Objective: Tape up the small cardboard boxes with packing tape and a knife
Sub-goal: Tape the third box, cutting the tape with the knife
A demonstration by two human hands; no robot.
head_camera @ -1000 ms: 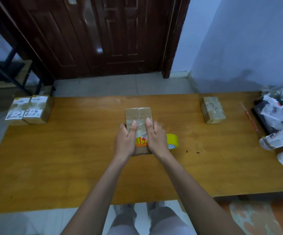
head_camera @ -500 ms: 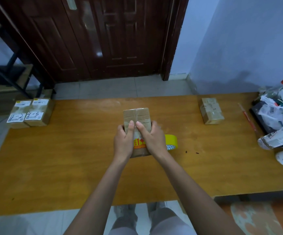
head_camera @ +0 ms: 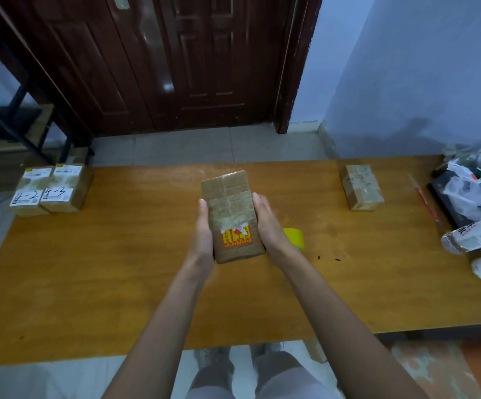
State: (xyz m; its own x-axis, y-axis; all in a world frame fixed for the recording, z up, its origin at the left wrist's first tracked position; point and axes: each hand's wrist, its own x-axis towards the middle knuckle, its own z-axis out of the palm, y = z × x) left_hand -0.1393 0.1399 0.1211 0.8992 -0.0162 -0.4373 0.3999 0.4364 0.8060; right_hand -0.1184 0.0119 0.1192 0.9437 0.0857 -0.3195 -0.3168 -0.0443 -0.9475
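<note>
A small taped cardboard box with an orange sticker is held between both my hands above the middle of the wooden table. My left hand grips its left side and my right hand grips its right side, fingers hidden beneath. A yellow roll of packing tape lies on the table just right of my right hand, partly hidden by it. A thin red knife lies at the right of the table.
Two labelled boxes stand at the table's far left corner. Another taped box sits at the far right. A heap of plastic bags and packets covers the right end. A dark door is behind the table.
Both hands have slid from the top of the box to its sides, and the box now sits higher and tilted toward me. The orange sticker has come into full view.
</note>
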